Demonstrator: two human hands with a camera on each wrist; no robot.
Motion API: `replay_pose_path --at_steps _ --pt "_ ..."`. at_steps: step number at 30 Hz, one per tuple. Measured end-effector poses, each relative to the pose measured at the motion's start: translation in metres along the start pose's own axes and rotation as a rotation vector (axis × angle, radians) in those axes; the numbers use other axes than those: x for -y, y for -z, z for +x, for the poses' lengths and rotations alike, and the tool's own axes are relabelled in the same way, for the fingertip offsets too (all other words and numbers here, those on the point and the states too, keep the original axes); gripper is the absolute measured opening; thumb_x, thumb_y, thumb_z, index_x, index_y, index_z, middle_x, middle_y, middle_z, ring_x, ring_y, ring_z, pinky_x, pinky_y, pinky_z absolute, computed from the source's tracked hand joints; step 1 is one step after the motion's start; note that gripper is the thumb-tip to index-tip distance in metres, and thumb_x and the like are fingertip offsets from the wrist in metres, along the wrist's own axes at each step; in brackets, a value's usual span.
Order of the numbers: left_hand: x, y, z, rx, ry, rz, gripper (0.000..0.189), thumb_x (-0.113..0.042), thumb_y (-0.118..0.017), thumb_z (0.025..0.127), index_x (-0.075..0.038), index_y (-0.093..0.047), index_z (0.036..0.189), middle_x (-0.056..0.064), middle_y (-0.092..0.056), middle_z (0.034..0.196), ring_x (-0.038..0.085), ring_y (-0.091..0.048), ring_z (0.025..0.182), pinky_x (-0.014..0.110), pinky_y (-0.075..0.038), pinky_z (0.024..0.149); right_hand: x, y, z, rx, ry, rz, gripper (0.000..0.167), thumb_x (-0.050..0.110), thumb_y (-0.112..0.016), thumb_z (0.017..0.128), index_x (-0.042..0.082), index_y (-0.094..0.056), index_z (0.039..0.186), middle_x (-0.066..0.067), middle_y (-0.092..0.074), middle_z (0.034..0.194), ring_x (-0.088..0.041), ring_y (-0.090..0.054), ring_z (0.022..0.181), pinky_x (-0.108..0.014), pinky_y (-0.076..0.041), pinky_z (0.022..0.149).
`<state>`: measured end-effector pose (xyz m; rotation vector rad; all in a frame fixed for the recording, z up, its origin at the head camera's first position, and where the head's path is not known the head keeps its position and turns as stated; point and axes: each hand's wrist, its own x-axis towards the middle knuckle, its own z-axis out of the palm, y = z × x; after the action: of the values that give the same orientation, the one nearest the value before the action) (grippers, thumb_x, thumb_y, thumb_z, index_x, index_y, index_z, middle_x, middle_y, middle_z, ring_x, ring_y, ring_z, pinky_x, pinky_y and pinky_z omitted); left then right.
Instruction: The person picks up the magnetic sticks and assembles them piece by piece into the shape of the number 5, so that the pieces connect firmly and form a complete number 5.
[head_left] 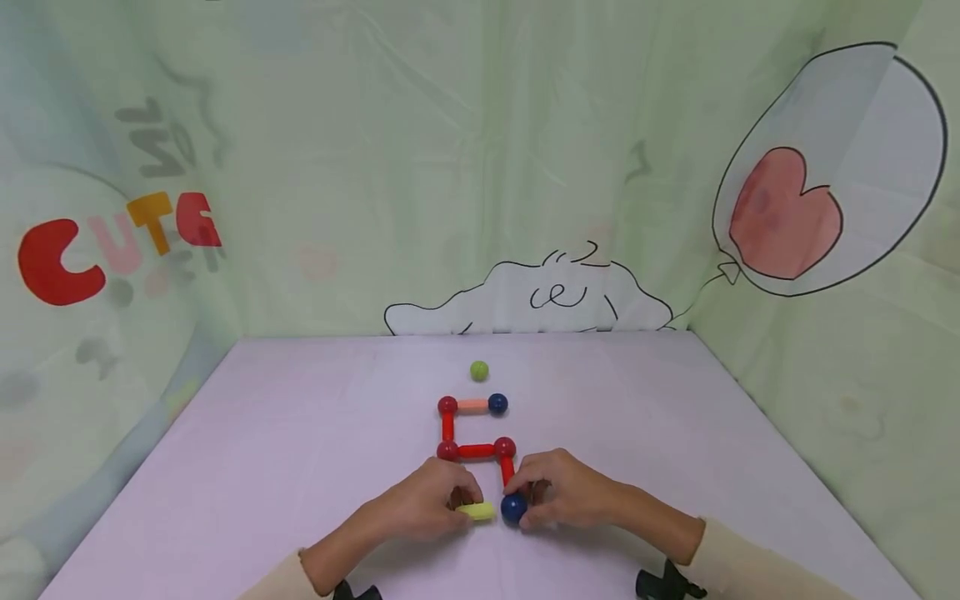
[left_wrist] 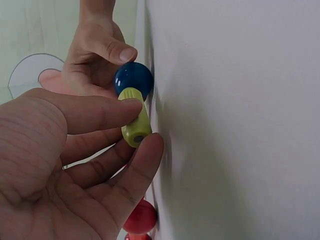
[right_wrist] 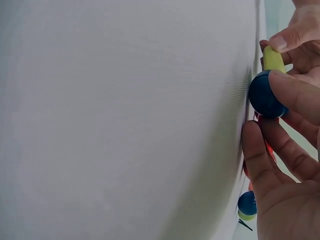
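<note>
My left hand (head_left: 435,502) pinches a yellow-green rod (head_left: 477,511) between thumb and fingers, its free end pointing at the near blue ball (head_left: 513,508). A small gap shows between rod and ball in the head view. That blue ball is held by my right hand (head_left: 566,490), thumb on one side and fingers on the other. From it a red rod (head_left: 507,472) runs up to a red ball (head_left: 505,447). Further red balls (head_left: 447,405) and rods continue the shape, ending in a pink rod (head_left: 472,406) and a second blue ball (head_left: 497,404).
A loose green ball (head_left: 479,371) lies beyond the shape on the pale table (head_left: 315,417). A curtain (head_left: 360,167) with printed drawings hangs around the table's back and sides. Dark wrist camera mounts (head_left: 667,581) sit under the forearms.
</note>
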<state>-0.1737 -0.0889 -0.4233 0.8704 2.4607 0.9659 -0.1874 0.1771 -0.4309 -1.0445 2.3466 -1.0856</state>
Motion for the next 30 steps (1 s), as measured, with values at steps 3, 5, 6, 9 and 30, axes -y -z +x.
replay_pose_path --at_steps 3,5,6,9,30 --pt "-0.002 -0.003 0.001 0.005 -0.006 -0.016 0.022 -0.003 -0.080 0.084 -0.013 -0.077 0.103 -0.012 -0.068 0.087 0.003 -0.058 0.074 0.018 -0.052 0.073 0.002 -0.001 0.000 0.001 -0.015 0.024 0.030 0.019 -0.085 0.083 0.017 -0.077 0.111 0.011 -0.068 0.097 -0.011 -0.063 0.088 -0.026 -0.056 0.081" --pt "-0.002 -0.004 0.002 0.007 -0.007 -0.024 0.022 -0.003 -0.080 0.084 -0.013 -0.078 0.104 -0.011 -0.069 0.087 0.003 -0.058 0.074 0.018 -0.052 0.073 0.003 -0.001 0.000 0.001 -0.029 0.035 0.029 0.018 -0.085 0.083 0.017 -0.077 0.111 0.011 -0.068 0.098 -0.011 -0.064 0.088 -0.027 -0.056 0.082" --pt "-0.002 -0.004 0.002 0.007 -0.008 -0.026 0.022 -0.003 -0.080 0.084 -0.013 -0.077 0.104 -0.011 -0.068 0.087 0.003 -0.058 0.075 0.018 -0.052 0.074 0.003 -0.002 0.000 0.002 -0.034 0.037 0.029 0.017 -0.085 0.083 0.017 -0.077 0.111 0.011 -0.068 0.098 -0.012 -0.064 0.088 -0.027 -0.056 0.083" --pt "-0.001 -0.005 0.003 0.006 -0.012 -0.022 0.023 -0.003 -0.080 0.084 -0.013 -0.078 0.104 -0.012 -0.068 0.087 0.003 -0.058 0.075 0.018 -0.052 0.074 0.004 -0.002 0.001 0.001 -0.045 0.033 0.029 0.017 -0.085 0.083 0.016 -0.077 0.110 0.011 -0.068 0.098 -0.012 -0.064 0.088 -0.026 -0.056 0.083" --pt "0.011 0.048 0.022 -0.111 0.015 -0.034 0.019 -0.014 -0.071 0.094 -0.009 -0.074 0.112 -0.007 -0.068 0.092 0.015 -0.061 0.083 0.028 -0.054 0.072 -0.003 0.001 0.000 0.000 -0.053 0.040 0.030 0.024 -0.084 0.084 0.019 -0.076 0.112 0.012 -0.068 0.100 -0.013 -0.065 0.089 -0.028 -0.056 0.083"
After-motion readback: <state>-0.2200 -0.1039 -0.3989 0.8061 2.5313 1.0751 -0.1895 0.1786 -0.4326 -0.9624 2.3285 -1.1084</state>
